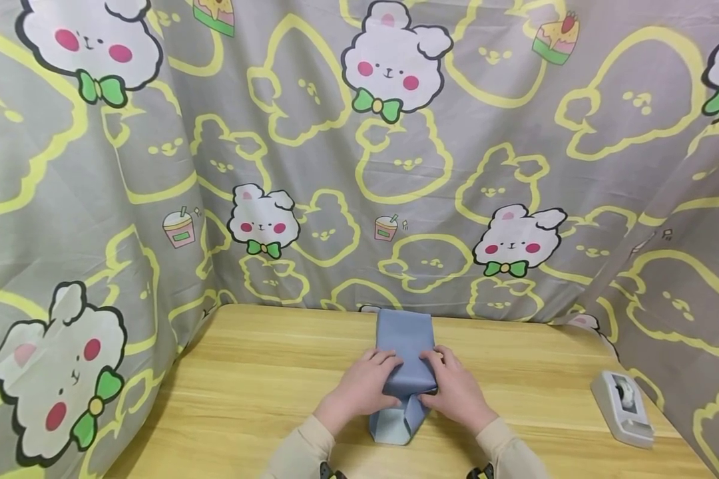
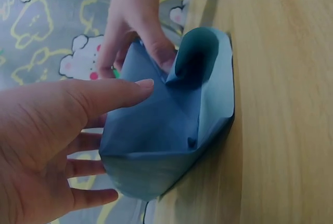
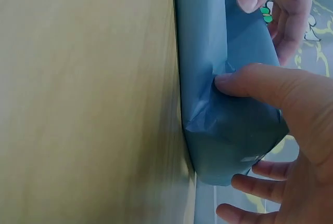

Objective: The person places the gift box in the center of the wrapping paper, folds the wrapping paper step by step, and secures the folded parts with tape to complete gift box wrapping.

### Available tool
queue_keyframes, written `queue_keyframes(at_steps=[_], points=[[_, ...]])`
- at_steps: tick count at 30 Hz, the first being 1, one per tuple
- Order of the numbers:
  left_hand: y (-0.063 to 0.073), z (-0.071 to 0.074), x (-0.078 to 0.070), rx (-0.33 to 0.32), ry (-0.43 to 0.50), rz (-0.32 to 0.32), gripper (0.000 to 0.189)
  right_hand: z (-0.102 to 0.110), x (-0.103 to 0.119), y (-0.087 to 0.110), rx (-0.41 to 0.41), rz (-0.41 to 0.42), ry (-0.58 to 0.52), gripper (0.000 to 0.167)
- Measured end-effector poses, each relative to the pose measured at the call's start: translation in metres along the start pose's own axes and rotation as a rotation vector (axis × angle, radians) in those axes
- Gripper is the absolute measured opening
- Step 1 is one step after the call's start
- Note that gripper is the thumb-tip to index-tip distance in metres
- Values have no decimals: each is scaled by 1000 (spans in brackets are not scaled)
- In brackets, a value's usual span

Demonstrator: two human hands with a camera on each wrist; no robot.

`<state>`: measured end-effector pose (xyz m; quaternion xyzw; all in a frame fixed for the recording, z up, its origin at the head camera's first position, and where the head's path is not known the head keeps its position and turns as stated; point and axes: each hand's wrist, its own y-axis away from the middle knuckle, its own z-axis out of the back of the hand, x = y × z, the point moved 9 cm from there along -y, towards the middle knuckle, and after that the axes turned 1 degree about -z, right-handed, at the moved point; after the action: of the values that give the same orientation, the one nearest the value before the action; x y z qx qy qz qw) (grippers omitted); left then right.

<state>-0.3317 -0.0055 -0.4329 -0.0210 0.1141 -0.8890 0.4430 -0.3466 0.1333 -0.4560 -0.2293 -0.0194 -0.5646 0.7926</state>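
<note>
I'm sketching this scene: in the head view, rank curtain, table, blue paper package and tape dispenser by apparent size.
1. patterned curtain (largest)
2. wooden table
3. blue paper package
4. tape dispenser (smallest)

We cannot see what lies inside the blue paper [image 1: 404, 342], nor its underside against the counter [image 1: 263, 372]. The left sleeve [image 1: 302, 449] (like the right) runs off the head view's bottom edge, and the paper's small pale mark [image 3: 252, 158] is too blurred for us to read.

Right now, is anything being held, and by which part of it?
Yes: a blue-wrapped package, by its near end. The right hand holds it, thumb on the folded paper; whether the left hand grips is unclear.
</note>
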Motion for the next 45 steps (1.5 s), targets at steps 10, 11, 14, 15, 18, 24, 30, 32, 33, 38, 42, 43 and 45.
queue_keyframes(at_steps=[10,11,14,15,18,24,30,32,33,38,42,43,45], points=[[-13,-10,-12,7,-234,110,87,2,1,0,-13,-19,-5,73],[-14,-10,-13,14,-256,122,89,1,0,0,-5,-24,-9,72],[-18,-13,-16,35,-322,145,92,-2,-1,0,12,-39,-20,72],[-19,-13,-16,39,-338,150,93,-3,-1,-1,16,-41,-22,72],[-21,-16,-18,45,-370,160,93,-4,-1,-1,21,-41,-26,72],[-24,-15,-19,27,-375,193,90,-3,-2,0,5,-40,-41,71],[-27,-16,-20,-19,-404,208,86,-2,-1,-1,37,-27,-76,71],[-28,-17,-20,-27,-414,205,84,0,-1,-1,83,-4,-128,69],[-29,-17,-20,-31,-415,203,84,2,-2,-1,110,12,-165,68],[-29,-21,-19,-25,-404,183,82,10,-6,4,200,135,-308,63],[-28,-22,-18,-38,-387,166,80,11,-8,3,177,174,-297,59],[-28,-22,-18,-46,-384,162,80,10,-8,3,165,164,-288,58],[-28,-20,-18,-68,-385,153,80,9,-8,1,151,131,-275,58]])
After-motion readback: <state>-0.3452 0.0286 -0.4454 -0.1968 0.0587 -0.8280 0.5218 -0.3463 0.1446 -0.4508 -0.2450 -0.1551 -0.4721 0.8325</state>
